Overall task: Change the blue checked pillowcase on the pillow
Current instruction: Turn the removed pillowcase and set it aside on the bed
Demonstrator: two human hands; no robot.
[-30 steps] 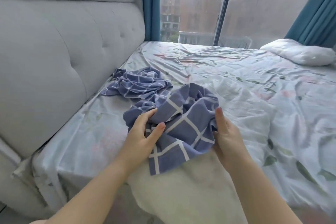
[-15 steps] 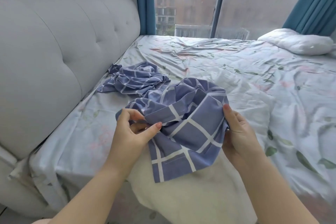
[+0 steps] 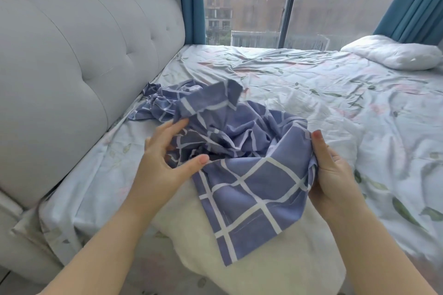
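A blue checked pillowcase [image 3: 249,184] lies bunched over the near end of a bare cream pillow [image 3: 275,256] at the bed's front edge. My right hand [image 3: 328,170] pinches the pillowcase's right edge, thumb on top. My left hand [image 3: 165,158] is at the cloth's left side with fingers spread and extended, touching the folds without gripping them. A flap of the pillowcase stands up behind my left hand. A second crumpled blue checked cloth [image 3: 155,103] lies further back by the headboard.
The grey tufted headboard [image 3: 72,67] runs along the left. The bed carries a wrinkled floral sheet [image 3: 311,93]. A white pillow [image 3: 395,55] lies at the far right near a window and blue curtains [image 3: 417,2].
My left hand let go of its pinch and spread its fingers. The pillowcase has been opened wider, with a flap lifted at the back. My right hand kept its hold.
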